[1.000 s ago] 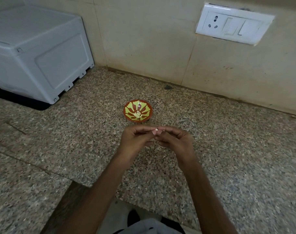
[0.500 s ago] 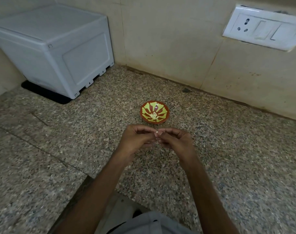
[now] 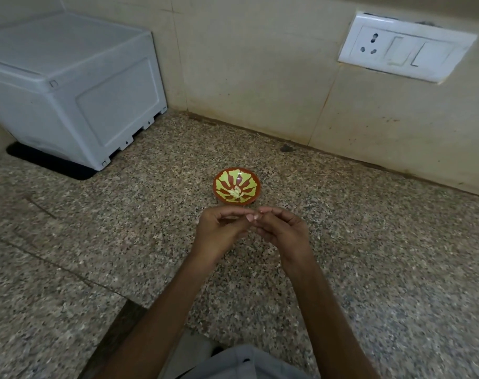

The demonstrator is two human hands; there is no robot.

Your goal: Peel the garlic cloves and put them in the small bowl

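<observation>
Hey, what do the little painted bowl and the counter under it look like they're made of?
Small bowl: probably glazed ceramic or painted clay, glossy; a highlight gleams on its red and yellow-green inside. Countertop: smooth speckled stone, granite-like, judging by its grainy flecks.

A speckled granite counter [image 3: 369,242] carries a painted bowl [image 3: 249,181] near its middle, toward the back edge. A white box [image 3: 68,86] sits on a black mat [image 3: 49,167] in the back left corner.
</observation>
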